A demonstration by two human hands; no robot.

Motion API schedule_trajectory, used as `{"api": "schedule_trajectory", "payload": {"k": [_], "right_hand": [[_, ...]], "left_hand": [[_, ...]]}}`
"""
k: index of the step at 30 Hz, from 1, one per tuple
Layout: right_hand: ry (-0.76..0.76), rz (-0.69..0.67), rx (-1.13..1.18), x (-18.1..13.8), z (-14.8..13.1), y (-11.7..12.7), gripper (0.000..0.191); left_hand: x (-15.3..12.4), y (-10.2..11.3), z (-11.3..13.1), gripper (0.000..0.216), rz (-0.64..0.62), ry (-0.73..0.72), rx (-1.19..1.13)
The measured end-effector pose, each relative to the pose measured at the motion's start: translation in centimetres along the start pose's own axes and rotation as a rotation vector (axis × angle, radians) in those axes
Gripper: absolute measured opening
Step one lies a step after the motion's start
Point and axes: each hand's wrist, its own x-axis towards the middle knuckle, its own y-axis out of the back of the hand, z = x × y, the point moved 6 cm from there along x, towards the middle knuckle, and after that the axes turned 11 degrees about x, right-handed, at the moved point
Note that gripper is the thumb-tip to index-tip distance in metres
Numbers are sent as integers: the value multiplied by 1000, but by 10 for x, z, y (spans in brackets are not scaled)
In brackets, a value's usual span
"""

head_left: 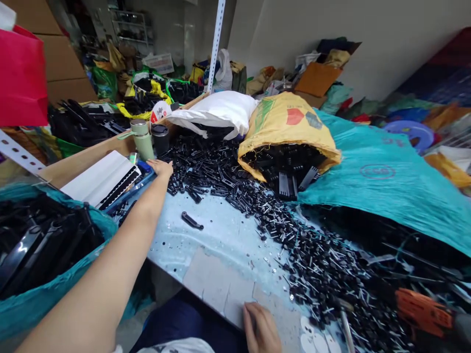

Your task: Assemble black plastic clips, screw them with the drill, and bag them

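Observation:
My left hand (161, 167) is stretched out to the far left of the table, its fingers extended and apart. It is beside a heap of small black plastic parts (206, 164), a light green tumbler (143, 142) and a dark lidded cup (160, 141). Whether it touches any of them I cannot tell. Close to me, my right hand (262, 327) rests at the table's front edge on a grey worn patch (221, 287). Its fingers are curled together, hiding anything inside. One black handle-shaped part (192, 220) lies alone on the light blue tabletop (224, 230).
A yellow sack (290, 120), a white sack (221, 110) and a teal sack (379, 166) spill black parts. Screws and small black pieces (320, 260) spread across the right side. An orange power drill (423, 311) and a hammer (346, 323) lie front right. A teal bag (106, 225) stands left.

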Motion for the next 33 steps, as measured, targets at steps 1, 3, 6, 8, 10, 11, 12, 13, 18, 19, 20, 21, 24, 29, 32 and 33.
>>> {"api": "schedule_trajectory", "payload": {"k": [1,3,6,8,10,11,12,13,18,19,20,21,24,29,32,33], "right_hand": [[3,26,-8,-4,1,5,16],[10,67,-8,-6,0,8,18],[8,121,28,-1,-2,3,19],[24,166,36,2,-4,-2,20],[36,207,25,2,-5,-5,20],[32,217,21,2,-5,-6,20],[16,215,23,1,-4,-7,21],[-2,207,29,1,-4,-7,23],[-49,168,39,1,-2,-8,30],[-50,166,39,2,-3,-9,30],[-51,165,39,2,-3,-9,30],[-50,162,41,2,-4,-9,30],[-57,153,56,4,-7,-8,27],[-69,98,13,43,12,4,17],[-56,66,-90,108,51,17,17],[-71,61,-117,135,70,21,19]], "left_hand": [[3,-5,0,77,-24,29,5],[6,-13,-2,76,-62,86,10],[1,-18,-5,78,-82,131,15],[-11,-20,-5,81,-81,108,16],[-31,-23,-3,84,-71,30,14],[-46,-26,-2,86,-61,-22,13],[-62,-29,-2,87,-51,-75,11],[-80,-32,-1,88,-40,-140,8],[-178,-43,19,79,-7,-657,-46],[-193,-44,24,75,-21,-754,-55],[-206,-45,29,70,-39,-833,-59],[-216,-45,34,63,-51,-898,-57],[-231,-41,47,38,-23,-992,-39],[-243,-27,52,34,43,-994,-54],[-256,-12,44,36,112,-1022,-117],[-261,-7,40,36,121,-1050,-145]]}}
